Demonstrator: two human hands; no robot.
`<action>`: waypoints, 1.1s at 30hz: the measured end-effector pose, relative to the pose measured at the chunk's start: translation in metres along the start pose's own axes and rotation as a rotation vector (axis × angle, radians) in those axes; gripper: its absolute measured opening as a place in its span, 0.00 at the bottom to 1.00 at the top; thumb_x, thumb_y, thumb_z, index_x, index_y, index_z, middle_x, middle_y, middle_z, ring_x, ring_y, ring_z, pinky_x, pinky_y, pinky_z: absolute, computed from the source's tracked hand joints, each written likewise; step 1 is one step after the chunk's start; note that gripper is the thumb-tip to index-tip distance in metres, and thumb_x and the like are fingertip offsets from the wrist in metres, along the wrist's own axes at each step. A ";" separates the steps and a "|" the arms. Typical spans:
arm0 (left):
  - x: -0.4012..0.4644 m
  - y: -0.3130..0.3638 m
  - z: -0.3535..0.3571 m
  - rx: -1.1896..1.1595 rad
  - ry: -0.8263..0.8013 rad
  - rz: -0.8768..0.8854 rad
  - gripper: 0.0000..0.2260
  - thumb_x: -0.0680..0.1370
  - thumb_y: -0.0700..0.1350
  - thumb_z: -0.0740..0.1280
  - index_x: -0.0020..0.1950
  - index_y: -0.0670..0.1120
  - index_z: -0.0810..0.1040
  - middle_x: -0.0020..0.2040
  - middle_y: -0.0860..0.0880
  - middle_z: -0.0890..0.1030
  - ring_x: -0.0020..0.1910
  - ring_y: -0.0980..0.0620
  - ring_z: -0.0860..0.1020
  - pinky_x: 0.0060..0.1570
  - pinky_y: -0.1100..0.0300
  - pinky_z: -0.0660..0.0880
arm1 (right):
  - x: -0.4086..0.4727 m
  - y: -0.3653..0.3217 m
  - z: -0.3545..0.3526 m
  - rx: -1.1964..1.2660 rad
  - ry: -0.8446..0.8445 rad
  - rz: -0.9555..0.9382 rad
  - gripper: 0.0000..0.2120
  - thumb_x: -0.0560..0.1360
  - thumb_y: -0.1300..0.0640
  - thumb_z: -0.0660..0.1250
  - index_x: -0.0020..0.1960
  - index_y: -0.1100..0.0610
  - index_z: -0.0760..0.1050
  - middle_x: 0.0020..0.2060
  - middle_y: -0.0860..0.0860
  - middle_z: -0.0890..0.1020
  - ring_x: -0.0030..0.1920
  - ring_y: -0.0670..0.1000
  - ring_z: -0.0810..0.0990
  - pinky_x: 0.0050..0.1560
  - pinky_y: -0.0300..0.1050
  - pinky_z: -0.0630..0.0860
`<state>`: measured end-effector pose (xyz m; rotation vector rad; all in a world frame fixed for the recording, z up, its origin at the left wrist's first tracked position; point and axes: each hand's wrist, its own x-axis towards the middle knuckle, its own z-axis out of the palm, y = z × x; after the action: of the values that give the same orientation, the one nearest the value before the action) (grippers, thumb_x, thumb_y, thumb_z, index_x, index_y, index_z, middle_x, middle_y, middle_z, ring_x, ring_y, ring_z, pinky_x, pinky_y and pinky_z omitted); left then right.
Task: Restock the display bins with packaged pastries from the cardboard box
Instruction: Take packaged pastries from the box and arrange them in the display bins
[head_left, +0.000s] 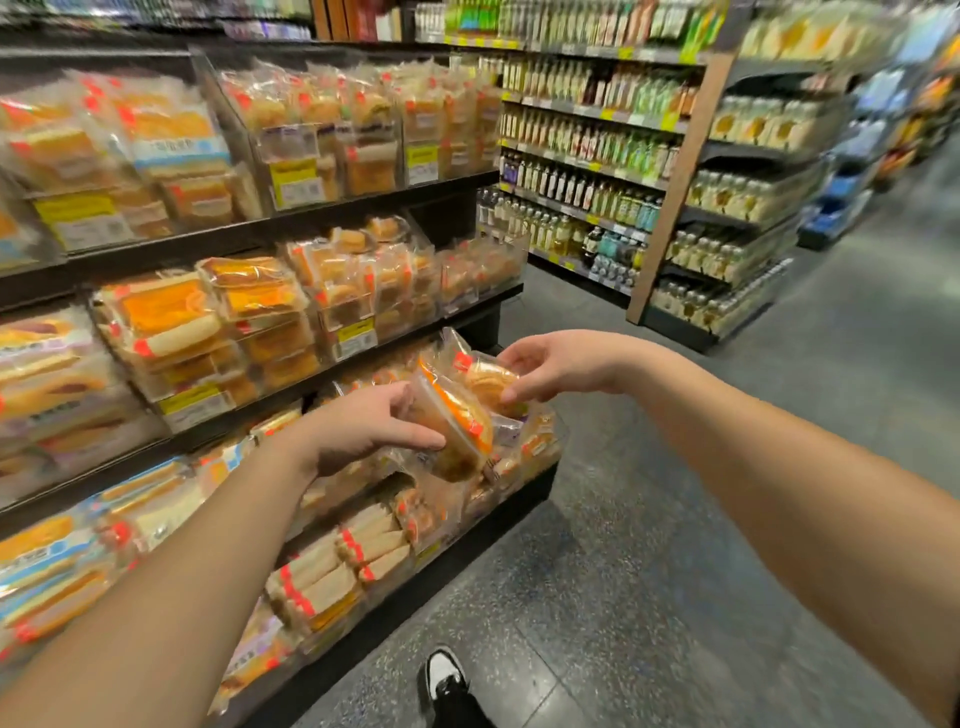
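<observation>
My left hand (363, 423) grips a clear-wrapped pastry pack with an orange stripe (457, 421), held tilted over the right end of the lowest display bin (540, 447). My right hand (558, 366) pinches a second pack holding a round golden pastry (485, 382) just behind the first one. Both packs hover above the filled bin at the shelf's right end. The cardboard box is out of view.
Tiered black shelves (291, 223) at left hold clear bins packed with wrapped breads and yellow price tags. A bottle aisle (597, 171) stands behind to the right. Grey speckled floor (649, 571) stretches right; my black-and-white shoe (447, 675) stands near the shelf base.
</observation>
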<state>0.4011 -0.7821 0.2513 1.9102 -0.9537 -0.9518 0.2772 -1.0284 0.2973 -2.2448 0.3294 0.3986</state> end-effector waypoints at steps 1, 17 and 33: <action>0.016 0.001 -0.008 0.007 -0.013 0.009 0.34 0.63 0.60 0.80 0.65 0.49 0.76 0.60 0.51 0.82 0.61 0.51 0.79 0.68 0.48 0.72 | 0.015 -0.001 -0.010 -0.050 -0.008 -0.002 0.24 0.72 0.45 0.75 0.66 0.46 0.75 0.56 0.44 0.82 0.57 0.45 0.81 0.60 0.45 0.77; 0.255 0.030 -0.155 0.313 -0.026 0.042 0.19 0.73 0.53 0.74 0.57 0.66 0.69 0.56 0.70 0.72 0.54 0.68 0.73 0.56 0.69 0.67 | 0.238 0.019 -0.166 -0.206 0.147 -0.026 0.20 0.73 0.44 0.74 0.62 0.45 0.75 0.51 0.43 0.81 0.50 0.45 0.80 0.53 0.43 0.75; 0.395 0.020 -0.227 0.533 0.435 -0.275 0.33 0.73 0.58 0.74 0.75 0.51 0.68 0.71 0.50 0.74 0.66 0.49 0.73 0.55 0.59 0.69 | 0.438 0.070 -0.294 -0.568 0.480 -0.253 0.26 0.75 0.48 0.72 0.71 0.49 0.71 0.61 0.47 0.76 0.60 0.51 0.76 0.58 0.48 0.75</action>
<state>0.7631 -1.0589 0.2559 2.6110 -0.7366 -0.4039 0.7042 -1.3441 0.2617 -2.8902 0.1821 -0.2222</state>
